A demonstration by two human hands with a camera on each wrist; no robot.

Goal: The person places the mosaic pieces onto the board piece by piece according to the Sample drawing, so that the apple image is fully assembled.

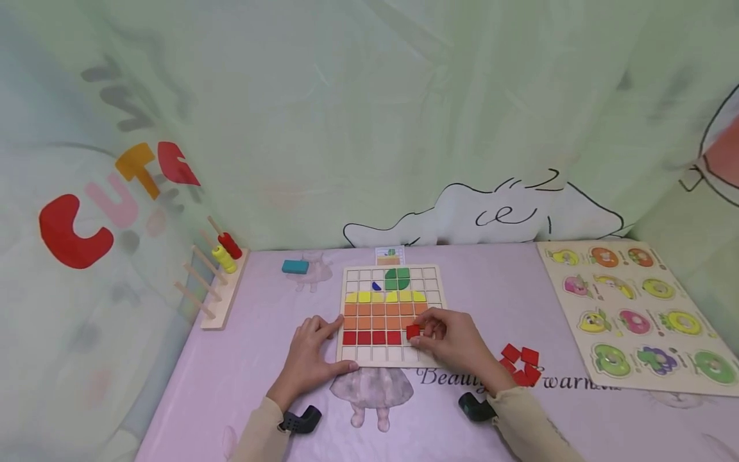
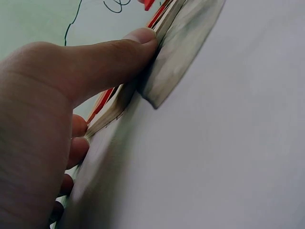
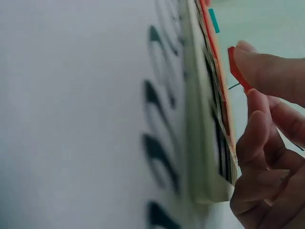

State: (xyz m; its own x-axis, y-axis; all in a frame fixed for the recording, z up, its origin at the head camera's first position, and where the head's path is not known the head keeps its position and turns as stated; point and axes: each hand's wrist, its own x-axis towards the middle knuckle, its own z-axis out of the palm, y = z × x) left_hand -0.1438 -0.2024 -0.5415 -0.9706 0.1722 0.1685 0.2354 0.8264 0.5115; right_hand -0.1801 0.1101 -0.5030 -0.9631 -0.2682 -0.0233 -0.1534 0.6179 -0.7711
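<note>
A wooden grid board (image 1: 381,359) lies flat on the table, with rows of yellow, orange and red tiles and a green shape near its top. My left hand (image 1: 312,350) is at the board's lower left corner; the thumb (image 2: 114,59) presses straight against the bottom edge and the index finger touches the left side. Between thumb and fingers, my right hand (image 1: 453,337) pinches a red square tile (image 1: 412,332) over the grid, just right of the row of red tiles (image 1: 372,337). In the right wrist view this tile (image 3: 235,67) shows edge-on at the fingertips.
Several loose red tiles (image 1: 530,356) lie right of the board. A fruit puzzle board (image 1: 583,305) sits at far right. On the left stand a peg rack (image 1: 222,311) with yellow and red beads and a teal block (image 1: 295,267). A small picture card (image 1: 390,252) lies behind the grid.
</note>
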